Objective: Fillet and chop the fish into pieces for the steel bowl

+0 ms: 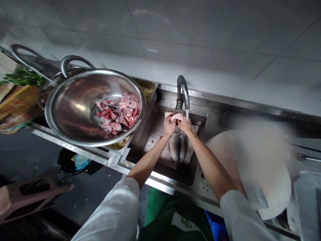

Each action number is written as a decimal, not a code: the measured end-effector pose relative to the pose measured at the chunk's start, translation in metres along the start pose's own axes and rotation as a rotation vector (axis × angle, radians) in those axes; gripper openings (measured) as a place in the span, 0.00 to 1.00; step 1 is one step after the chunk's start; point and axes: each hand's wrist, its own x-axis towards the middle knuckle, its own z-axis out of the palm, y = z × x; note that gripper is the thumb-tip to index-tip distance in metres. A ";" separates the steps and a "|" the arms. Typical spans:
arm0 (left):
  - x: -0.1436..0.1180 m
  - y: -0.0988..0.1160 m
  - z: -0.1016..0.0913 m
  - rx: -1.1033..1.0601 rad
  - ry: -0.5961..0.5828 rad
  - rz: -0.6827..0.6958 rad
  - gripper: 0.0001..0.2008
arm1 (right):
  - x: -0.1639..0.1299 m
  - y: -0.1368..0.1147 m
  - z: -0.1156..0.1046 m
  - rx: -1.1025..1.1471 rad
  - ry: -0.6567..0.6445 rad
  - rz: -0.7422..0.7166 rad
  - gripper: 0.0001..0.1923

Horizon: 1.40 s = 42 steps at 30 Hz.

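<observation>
Head view: my left hand and right hand pinch a pale fish piece under the tap, over the sink with a fish; a steel bowl of cut fish sits left, a cleaver on the chopping board right.

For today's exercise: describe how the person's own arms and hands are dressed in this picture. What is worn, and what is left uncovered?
Both arms wear loose white sleeves, pushed up to about the elbow: the left sleeve and the right sleeve. The forearms below them are bare. The left hand and right hand wear no gloves; no watch or ring is visible.
</observation>
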 end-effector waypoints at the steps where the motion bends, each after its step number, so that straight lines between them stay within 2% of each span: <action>1: -0.003 0.001 -0.001 0.022 -0.020 0.043 0.10 | -0.002 0.001 -0.001 0.016 0.026 -0.003 0.19; 6: -0.018 0.008 -0.006 0.119 -0.055 0.184 0.10 | -0.011 0.003 -0.004 0.085 0.083 -0.064 0.17; 9: -0.024 0.010 -0.008 0.152 -0.076 0.232 0.11 | -0.015 0.002 -0.006 0.150 0.082 -0.117 0.16; 13: -0.026 0.008 -0.011 0.146 -0.097 0.312 0.08 | -0.020 0.001 -0.007 0.162 0.054 -0.100 0.16; 19: -0.027 -0.002 -0.007 0.061 -0.126 0.254 0.04 | -0.032 0.006 -0.007 0.106 0.045 -0.108 0.17; 25: -0.037 -0.002 0.002 0.079 -0.202 0.229 0.02 | -0.037 0.012 -0.003 0.299 -0.093 0.118 0.17; 31: -0.044 0.008 0.005 0.089 -0.251 0.201 0.02 | -0.033 0.024 0.003 0.333 -0.083 0.136 0.12; 34: -0.040 0.013 0.005 0.003 -0.238 0.067 0.02 | -0.037 0.032 0.004 0.362 -0.076 0.132 0.17; 39: -0.032 0.019 0.001 -0.231 -0.257 -0.367 0.03 | -0.050 0.037 -0.004 0.323 -0.084 0.053 0.18; 42: -0.030 0.021 -0.003 -0.277 -0.254 -0.436 0.02 | -0.055 0.038 -0.008 0.295 -0.086 0.032 0.16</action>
